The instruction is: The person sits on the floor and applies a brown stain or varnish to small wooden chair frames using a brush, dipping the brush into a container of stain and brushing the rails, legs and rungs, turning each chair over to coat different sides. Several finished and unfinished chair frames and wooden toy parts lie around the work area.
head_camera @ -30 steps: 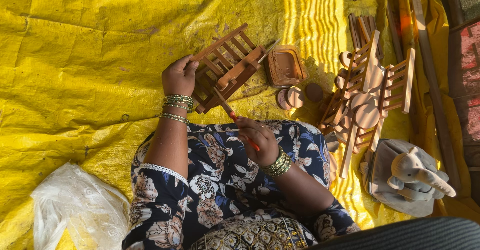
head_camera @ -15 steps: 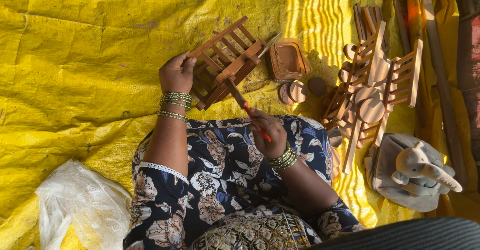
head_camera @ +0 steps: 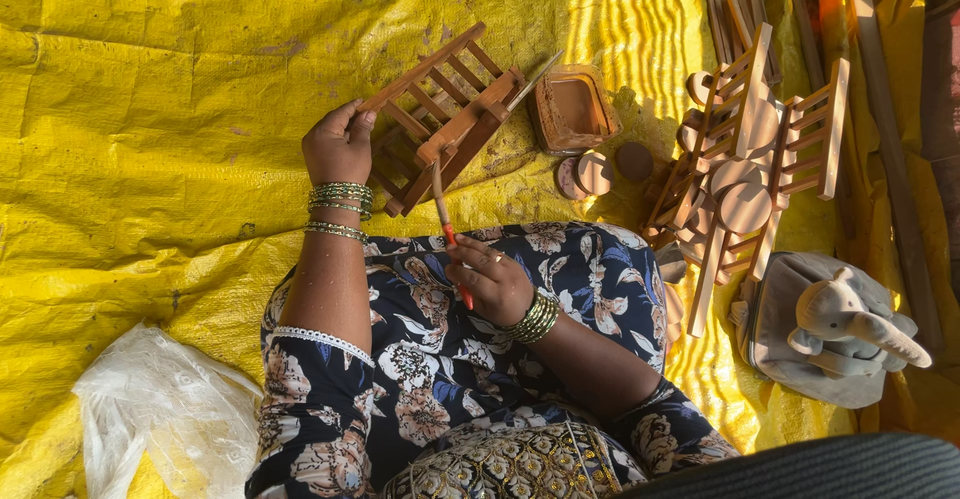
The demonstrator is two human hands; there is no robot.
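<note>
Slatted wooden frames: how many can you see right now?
3. One slatted frame is gripped by the left hand while the right hand holds a brush to it; two more lean together at right. Others may hide underneath.

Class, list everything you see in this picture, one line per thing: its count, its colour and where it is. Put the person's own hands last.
tarp: one, yellow, covers the ground
slatted frame: one, brown wood, top centre, held tilted
brush: one, red handle, tip at the frame
dish: one, brown, right of the frame
discs: three or so, brown wood, below the dish
frame pile: several, light wood, right side
sticks: a bundle, wood, top right
elephant: one, grey, lower right on a grey cloth
plastic bag: one, clear white, lower left
left hand: grips the frame's edge
right hand: fingers hold the brush
</note>
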